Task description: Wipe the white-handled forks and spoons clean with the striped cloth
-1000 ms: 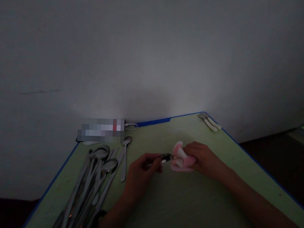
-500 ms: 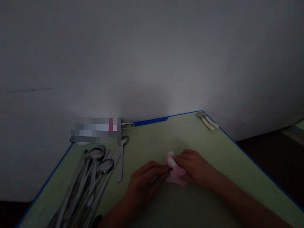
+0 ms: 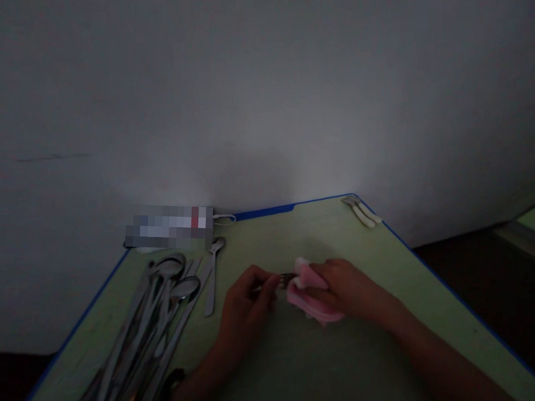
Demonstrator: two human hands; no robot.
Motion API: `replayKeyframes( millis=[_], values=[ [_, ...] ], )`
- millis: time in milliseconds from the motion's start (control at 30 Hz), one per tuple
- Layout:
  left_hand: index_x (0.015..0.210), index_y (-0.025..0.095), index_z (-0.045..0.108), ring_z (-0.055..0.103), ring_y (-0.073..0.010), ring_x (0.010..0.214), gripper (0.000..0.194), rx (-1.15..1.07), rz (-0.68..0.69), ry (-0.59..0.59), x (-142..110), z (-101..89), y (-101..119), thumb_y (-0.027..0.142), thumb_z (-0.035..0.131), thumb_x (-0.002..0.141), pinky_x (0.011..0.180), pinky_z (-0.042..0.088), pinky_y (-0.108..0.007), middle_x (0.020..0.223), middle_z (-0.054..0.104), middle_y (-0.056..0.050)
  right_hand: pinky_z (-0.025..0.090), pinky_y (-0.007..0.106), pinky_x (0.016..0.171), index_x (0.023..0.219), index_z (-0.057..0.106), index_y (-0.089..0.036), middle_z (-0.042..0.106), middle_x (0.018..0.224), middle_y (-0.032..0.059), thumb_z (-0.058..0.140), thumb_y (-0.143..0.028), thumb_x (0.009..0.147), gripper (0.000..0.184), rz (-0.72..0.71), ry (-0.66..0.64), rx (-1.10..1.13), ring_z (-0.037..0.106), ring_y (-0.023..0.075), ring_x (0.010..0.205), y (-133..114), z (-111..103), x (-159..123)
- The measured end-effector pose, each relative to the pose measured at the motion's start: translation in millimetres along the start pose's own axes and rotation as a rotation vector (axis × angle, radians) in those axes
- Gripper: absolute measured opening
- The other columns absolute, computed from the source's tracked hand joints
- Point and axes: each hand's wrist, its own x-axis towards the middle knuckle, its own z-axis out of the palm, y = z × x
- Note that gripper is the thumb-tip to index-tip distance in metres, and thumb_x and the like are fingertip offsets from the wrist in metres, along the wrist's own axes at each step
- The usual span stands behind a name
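Observation:
My left hand [image 3: 249,299] pinches the end of a metal fork [image 3: 285,280] between thumb and fingers, in the middle of the view. Only a short dark stretch with what look like tines shows; the rest is hidden by my fingers and a cloth. That cloth [image 3: 314,301], pink and white and crumpled, is wrapped about the fork's other part. My right hand [image 3: 352,288] is closed on the cloth from the right. Both hands are just above the table.
On the left of the pale green table [image 3: 266,241] lies a pile of spoons and other metal cutlery [image 3: 158,313]. Beside it is a single spoon [image 3: 211,280]. A blurred-out box [image 3: 170,227] stands at the back left. Two white-handled utensils [image 3: 361,212] lie at the far right corner.
Half a second ago my hands were together, hiding the fork; now they have parted slightly and a piece of it shows. The cloth has been folded over differently. The view has shifted a little.

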Motion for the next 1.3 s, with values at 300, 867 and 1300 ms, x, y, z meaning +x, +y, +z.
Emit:
replayKeyframes(
  millis=[300, 867, 1300],
  values=[
    [0.075, 0.018, 0.053, 0.05, -0.0113, 0.047, 0.024, 0.28, 0.04, -0.163, 6, -6.4, -10, 0.038, 0.045, 0.085, 0.045, 0.034, -0.02, 0.053, 0.051, 0.006, 0.026, 0.019, 0.045, 0.071, 0.061, -0.013, 0.056, 0.057, -0.0014, 0.049, -0.05, 0.078, 0.038, 0.05, -0.109, 0.265, 0.044, 0.0075, 0.049, 16, -7, -4],
    [0.072, 0.018, 0.052, 0.053, -0.0101, 0.051, 0.032, 0.46, 0.421, -0.426, -5, -4.5, -15, 0.025, 0.029, 0.093, 0.052, 0.036, -0.02, 0.059, 0.055, 0.002, 0.033, 0.024, 0.057, 0.097, 0.062, -0.016, 0.067, 0.077, 0.0061, 0.049, -0.039, 0.08, 0.031, -0.102, -0.105, -0.032, 0.057, 0.0149, 0.065, 0, 7, -4],
    [0.079, 0.017, 0.055, 0.059, -0.0133, 0.055, 0.023, 0.578, 0.533, -0.435, -5, -3.2, -14, 0.02, 0.034, 0.09, 0.054, 0.041, -0.022, 0.066, 0.064, -0.003, 0.035, 0.026, 0.061, 0.113, 0.056, -0.018, 0.068, 0.085, 0.0071, 0.048, -0.035, 0.082, 0.036, -0.099, -0.041, -0.066, 0.06, 0.0177, 0.071, -6, 21, -2]
  ],
)
